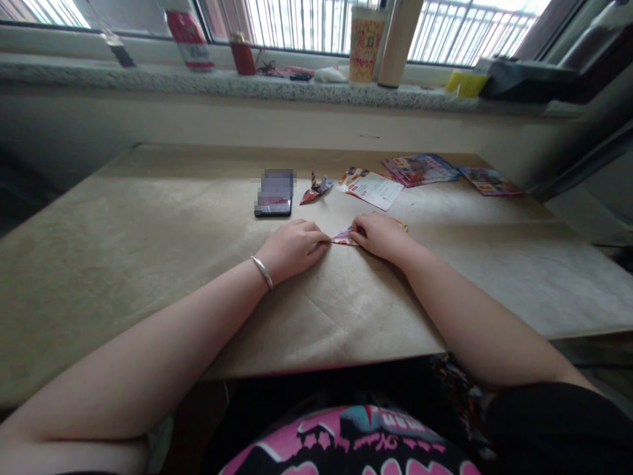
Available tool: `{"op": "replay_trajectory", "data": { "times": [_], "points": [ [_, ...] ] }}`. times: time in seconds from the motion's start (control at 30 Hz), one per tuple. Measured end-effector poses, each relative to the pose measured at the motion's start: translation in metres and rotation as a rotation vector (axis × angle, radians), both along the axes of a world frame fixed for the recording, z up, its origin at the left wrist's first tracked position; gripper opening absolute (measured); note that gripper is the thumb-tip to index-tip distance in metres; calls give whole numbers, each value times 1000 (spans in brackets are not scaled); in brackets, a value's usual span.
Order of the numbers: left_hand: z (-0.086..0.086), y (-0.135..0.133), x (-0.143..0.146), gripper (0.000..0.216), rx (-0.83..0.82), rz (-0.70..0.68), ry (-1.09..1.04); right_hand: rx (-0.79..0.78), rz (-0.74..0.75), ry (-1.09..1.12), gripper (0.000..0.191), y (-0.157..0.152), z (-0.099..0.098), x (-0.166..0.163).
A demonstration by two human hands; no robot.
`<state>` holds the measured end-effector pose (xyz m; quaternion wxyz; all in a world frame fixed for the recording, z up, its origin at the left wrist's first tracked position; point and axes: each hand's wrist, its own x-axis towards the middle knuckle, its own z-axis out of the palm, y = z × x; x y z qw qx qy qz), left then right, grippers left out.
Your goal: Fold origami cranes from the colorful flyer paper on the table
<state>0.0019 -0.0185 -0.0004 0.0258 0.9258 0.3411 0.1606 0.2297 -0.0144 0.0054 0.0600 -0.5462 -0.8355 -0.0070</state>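
A small folded piece of colourful printed paper point(345, 237) lies on the table between my hands. My left hand point(295, 249), with a silver bangle at the wrist, pinches its left tip between thumb and fingers. On the paper's right part rests my right hand point(380, 234), its fingers curled and pressed onto it, covering most of that side. One patterned corner shows beyond the right knuckles. Just past the hands stands a folded paper crane point(317, 190) in red and dark print. Left of the crane is a dark smartphone point(274, 194), lying flat.
Printed leaflets point(373, 188) lie behind my right hand, with colourful sheets point(420, 169) and another small stack point(490, 181) farther right. A pale cloth covers the table point(148, 264). Along the windowsill point(297, 94) stand a red-and-white can, a patterned cup point(366, 45) and a tan cylinder.
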Motion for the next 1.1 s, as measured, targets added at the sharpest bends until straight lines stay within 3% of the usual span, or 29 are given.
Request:
{"op": "replay_trajectory", "data": {
  "times": [0.13,0.27,0.43,0.83,0.9,1.1],
  "points": [
    [-4,5,3,23,-21,64,-35,106,31,-92,32,-9,6,-4],
    [-7,8,7,19,-44,119,-48,111,81,-93,39,-14,9,-10],
    [-10,12,8,18,-74,136,-38,102,113,-118,38,-15,10,-11],
    [-17,5,7,18,-41,324,10,28,85,-20,28,-3,0,-4],
    [-16,7,3,17,-9,289,11,22,75,3,26,-1,-2,0],
    [-5,4,2,25,27,-12,-3,6,100,6,28,0,-1,4]
  ]
}}
